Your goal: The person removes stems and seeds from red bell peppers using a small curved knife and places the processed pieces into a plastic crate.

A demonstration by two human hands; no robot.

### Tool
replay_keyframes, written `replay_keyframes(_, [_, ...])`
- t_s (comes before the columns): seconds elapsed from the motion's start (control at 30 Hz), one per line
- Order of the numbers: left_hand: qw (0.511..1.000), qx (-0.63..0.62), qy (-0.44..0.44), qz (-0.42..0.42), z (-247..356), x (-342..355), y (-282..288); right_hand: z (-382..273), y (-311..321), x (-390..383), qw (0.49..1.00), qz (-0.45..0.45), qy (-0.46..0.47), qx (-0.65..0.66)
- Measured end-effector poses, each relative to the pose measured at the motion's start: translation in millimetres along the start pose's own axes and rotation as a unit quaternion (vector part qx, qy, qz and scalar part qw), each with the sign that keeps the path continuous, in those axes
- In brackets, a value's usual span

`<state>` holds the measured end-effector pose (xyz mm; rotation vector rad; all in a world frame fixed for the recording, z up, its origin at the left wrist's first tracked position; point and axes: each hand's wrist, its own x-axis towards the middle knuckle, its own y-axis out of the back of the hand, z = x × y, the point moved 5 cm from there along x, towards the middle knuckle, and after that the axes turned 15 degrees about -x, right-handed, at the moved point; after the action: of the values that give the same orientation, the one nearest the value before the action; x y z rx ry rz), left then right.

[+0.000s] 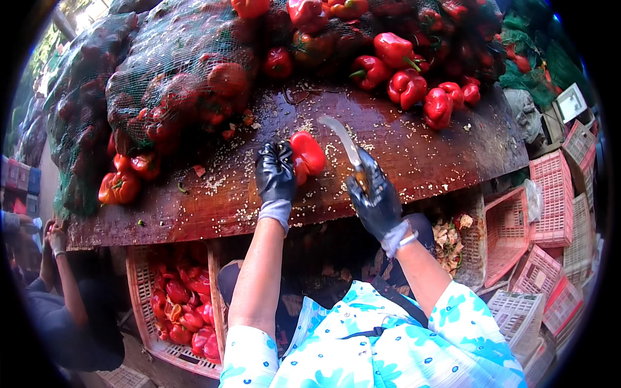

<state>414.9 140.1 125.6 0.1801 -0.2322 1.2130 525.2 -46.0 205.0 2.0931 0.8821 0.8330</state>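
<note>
My left hand (pixel 276 173), in a black coated glove, is closed around a red bell pepper (pixel 307 154) just above the table's near half. Its fingers hide the pepper's left side. To the right, my right hand (pixel 375 200), gloved the same way, grips the brown handle of a knife (pixel 344 139). The curved blade points up and away to the left, apart from the pepper. Pale seeds lie scattered over the wet, red-brown wooden table (pixel 446 158) beneath both hands.
Green mesh sacks of red peppers (pixel 178 84) stand at the back left; loose red peppers (pixel 407 87) lie at the back right. Below the table are a crate of peppers (pixel 184 304) and a crate of scraps (pixel 475 242). Crates (pixel 552 197) crowd the right. Another person (pixel 74 304) works at left.
</note>
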Motion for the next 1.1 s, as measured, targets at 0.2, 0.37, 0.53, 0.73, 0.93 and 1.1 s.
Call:
replay_keyframes(0.2, [0.996, 0.048, -0.027, -0.070, 28.0, -8.2, -7.6, -11.4, -39.8, 33.3, 0.995, -0.017, 0.005, -0.095])
replay_keyframes(0.37, [0.990, 0.065, -0.047, -0.116, 12.5, -3.9, -0.1, -16.7, -51.9, 51.0, 0.983, -0.091, 0.001, -0.157])
replay_keyframes(0.53, [0.976, -0.134, 0.108, -0.137, -14.0, -5.4, 8.8, 5.2, -74.5, 67.7, 0.982, -0.075, 0.033, -0.170])
replay_keyframes(0.73, [0.964, -0.221, 0.065, -0.130, -14.8, -6.1, 8.1, 71.3, -70.8, 98.4, 0.970, -0.180, -0.123, 0.112])
replay_keyframes(0.93, [0.926, -0.303, 0.177, -0.141, -19.8, -10.7, 17.4, 82.7, -58.0, 45.1, 0.936, -0.200, -0.211, 0.197])
replay_keyframes(1.1, [0.967, -0.239, 0.049, -0.078, -7.0, 0.2, 33.2, 79.4, -48.5, 28.6, 0.952, -0.178, -0.184, 0.166])
